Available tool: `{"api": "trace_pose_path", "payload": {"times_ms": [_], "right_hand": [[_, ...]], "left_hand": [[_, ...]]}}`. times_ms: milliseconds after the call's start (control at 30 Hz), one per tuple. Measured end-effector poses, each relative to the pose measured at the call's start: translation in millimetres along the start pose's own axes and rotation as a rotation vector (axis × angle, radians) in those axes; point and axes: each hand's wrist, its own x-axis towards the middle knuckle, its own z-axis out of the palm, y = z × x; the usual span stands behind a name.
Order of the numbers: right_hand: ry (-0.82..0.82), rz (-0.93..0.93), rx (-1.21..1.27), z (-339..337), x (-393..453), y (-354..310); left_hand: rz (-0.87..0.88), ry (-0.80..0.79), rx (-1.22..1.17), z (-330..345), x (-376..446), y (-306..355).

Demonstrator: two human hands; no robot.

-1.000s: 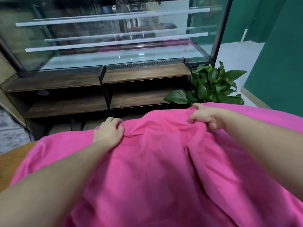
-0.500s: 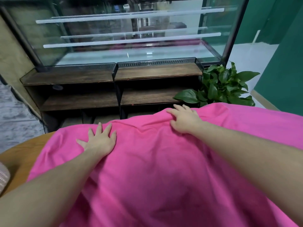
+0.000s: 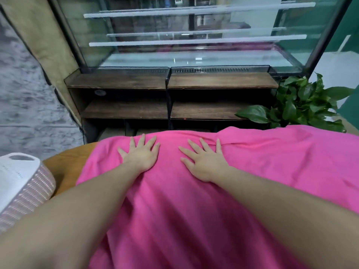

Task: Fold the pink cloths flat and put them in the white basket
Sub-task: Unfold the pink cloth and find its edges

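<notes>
The white basket [image 3: 23,183] is sitting at the desk's [image 3: 66,171] left edge, contents hidden. Both grips, left hand [image 3: 140,155] and right hand [image 3: 204,162], are pressing flat, fingers spread, holding nothing, on the pink cloth [image 3: 194,220] covering the desk; a glass display case [image 3: 184,45] and plant [image 3: 303,107] are standing beyond.

Straight past your fingertips stands a glass display case [image 3: 194,35] with pale shelves inside, sitting over dark wooden shelving [image 3: 174,98]. Beyond your right fingers, a leafy green plant [image 3: 299,105] against a green wall [image 3: 349,109]. Off your left fingers, grey mottled floor [image 3: 25,94], perhaps carpet, and an orange-brown tabletop [image 3: 66,167].
</notes>
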Motion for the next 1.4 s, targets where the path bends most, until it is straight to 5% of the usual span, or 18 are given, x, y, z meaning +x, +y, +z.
{"api": "trace_pose_path", "payload": {"times_ms": [100,200,300,467,600,867,1067,1233,1333,1400], "right_hand": [[-0.005,0.035,0.025,-0.5,8.5,-3.6],[-0.004,0.044,0.030,-0.4,13.9,-6.6],[0.031,0.047,0.027,3.7,16.7,-9.7],[0.062,0.049,0.032,5.3,17.6,-12.5],[0.080,0.056,0.039,7.8,16.7,-12.7],[0.101,0.061,0.048,7.2,16.7,-14.8],[0.223,-0.014,-0.024,0.9,17.0,-31.5],[0.121,-0.127,0.257,2.1,23.4,-79.8],[0.114,-0.105,0.198,9.0,24.4,-82.5],[0.128,-0.105,0.199,10.2,22.2,-82.0]], "left_hand": [[0.052,0.421,-0.112,-12.2,-6.8,-35.9],[-0.316,0.670,-0.370,-35.7,-5.2,-77.2],[-0.586,0.499,-0.678,-52.1,12.7,-129.5],[-0.572,0.148,-0.833,-67.6,14.4,-136.2],[-0.480,-0.368,-0.954,-82.2,8.9,-124.4],[-0.178,-0.526,-1.324,-85.2,-1.1,-112.4],[-0.236,-0.038,-1.322,-87.9,14.0,-128.2],[-0.347,-0.106,-1.490,-95.0,13.2,-138.6],[-0.519,0.155,-1.822,-104.7,22.0,-145.5],[-0.509,0.291,-1.842,-108.1,27.6,-152.6]]}}
